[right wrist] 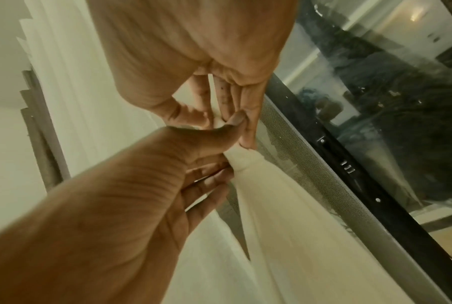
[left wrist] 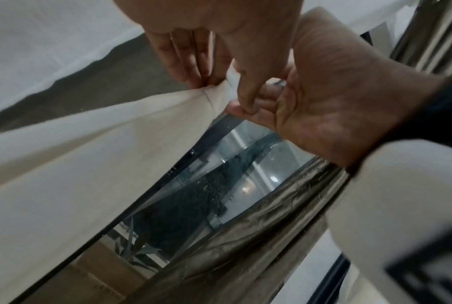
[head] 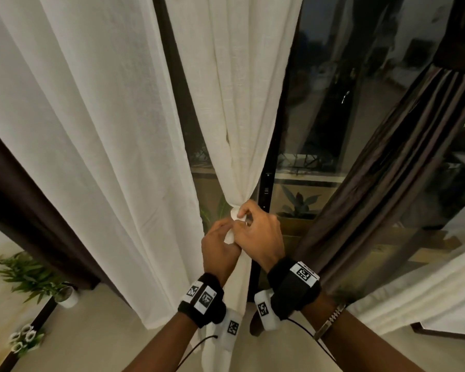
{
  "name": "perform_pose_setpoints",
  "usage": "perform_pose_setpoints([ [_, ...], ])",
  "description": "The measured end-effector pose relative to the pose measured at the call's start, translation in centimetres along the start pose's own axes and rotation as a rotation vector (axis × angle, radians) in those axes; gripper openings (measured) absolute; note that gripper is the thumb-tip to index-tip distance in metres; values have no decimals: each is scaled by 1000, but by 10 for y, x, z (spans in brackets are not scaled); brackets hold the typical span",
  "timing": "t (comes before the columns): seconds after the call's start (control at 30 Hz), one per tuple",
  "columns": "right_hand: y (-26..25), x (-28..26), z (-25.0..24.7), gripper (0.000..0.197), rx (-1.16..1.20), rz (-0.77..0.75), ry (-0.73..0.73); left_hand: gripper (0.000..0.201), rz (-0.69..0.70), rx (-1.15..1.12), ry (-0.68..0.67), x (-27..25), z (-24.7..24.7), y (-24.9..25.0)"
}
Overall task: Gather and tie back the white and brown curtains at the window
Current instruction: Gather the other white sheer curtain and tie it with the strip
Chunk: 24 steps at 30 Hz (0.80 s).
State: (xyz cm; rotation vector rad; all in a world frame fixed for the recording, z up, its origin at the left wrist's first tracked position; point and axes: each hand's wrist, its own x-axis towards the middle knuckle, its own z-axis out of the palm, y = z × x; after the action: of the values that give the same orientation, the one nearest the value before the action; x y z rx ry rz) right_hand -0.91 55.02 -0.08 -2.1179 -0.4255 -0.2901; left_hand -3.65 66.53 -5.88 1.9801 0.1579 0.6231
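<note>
The middle white curtain (head: 234, 103) is gathered into a narrow neck with a small white knot (head: 234, 211) in front of the dark window. Both hands are at the knot. My left hand (head: 230, 232) pinches a white end of fabric (head: 229, 236) just below it; the left wrist view shows my fingers (left wrist: 193, 67) and thumb pressing on the cloth (left wrist: 217, 90). My right hand (head: 243, 216) pinches the knot from the right, its fingertips (right wrist: 245, 131) on the bunched cloth (right wrist: 241, 161). A brown curtain (head: 387, 183) hangs on the right, held by a band high up.
A wide white curtain panel (head: 91, 130) hangs at the left with another brown curtain (head: 24, 200) behind it. A potted plant (head: 65, 296) and small flowers (head: 24, 339) stand on the floor at the left. The black window frame (head: 266, 189) runs just behind the knot.
</note>
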Motion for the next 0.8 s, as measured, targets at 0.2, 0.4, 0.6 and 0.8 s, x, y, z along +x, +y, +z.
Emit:
perform_pose_setpoints([
  [0.2,24,26,-25,31,96,105,-51,47,-100,-105,-100,17,-29,-4],
  [0.4,34,44,-23,76,325,293,-451,71,-115,-190,-222,24,-25,-11],
  [0.6,41,51,-15,67,356,285,-505,82,-108,-156,-257,37,-19,-25],
  [0.8,50,61,-3,54,252,262,-483,30,-16,66,-123,54,-15,-20],
])
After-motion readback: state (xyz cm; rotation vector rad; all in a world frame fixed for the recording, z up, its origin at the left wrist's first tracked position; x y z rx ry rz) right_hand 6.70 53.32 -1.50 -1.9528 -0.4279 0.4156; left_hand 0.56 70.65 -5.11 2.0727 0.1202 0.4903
